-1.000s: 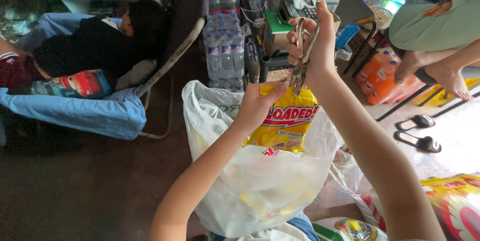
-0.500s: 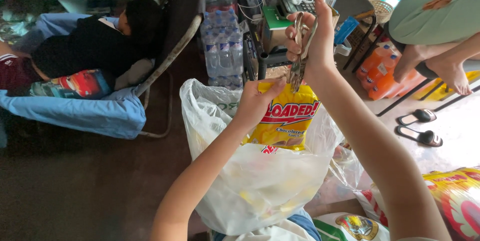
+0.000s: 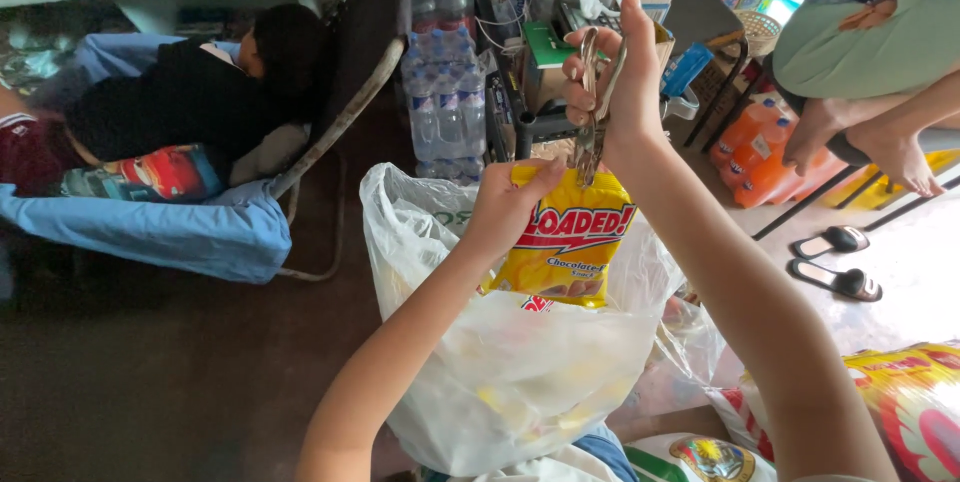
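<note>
My left hand (image 3: 508, 204) pinches the top left corner of a yellow snack packet (image 3: 566, 240), holding it upright over an open clear plastic bag (image 3: 520, 362) with pale goods inside. My right hand (image 3: 615, 77) is raised above the packet and grips a pair of metal scissors (image 3: 592, 112) pointing down, their tips touching the packet's top edge.
A person in black lies on a blue folding cot (image 3: 150, 227) at the left. Shrink-wrapped water bottles (image 3: 445, 102) stand behind the bag. Another person's bare legs (image 3: 880, 132), orange bottles (image 3: 765, 157) and black sandals (image 3: 835, 262) are at the right. Printed sacks (image 3: 900, 412) lie at lower right.
Both hands, the packet and the scissors keep the same pose; the view has shifted only slightly.
</note>
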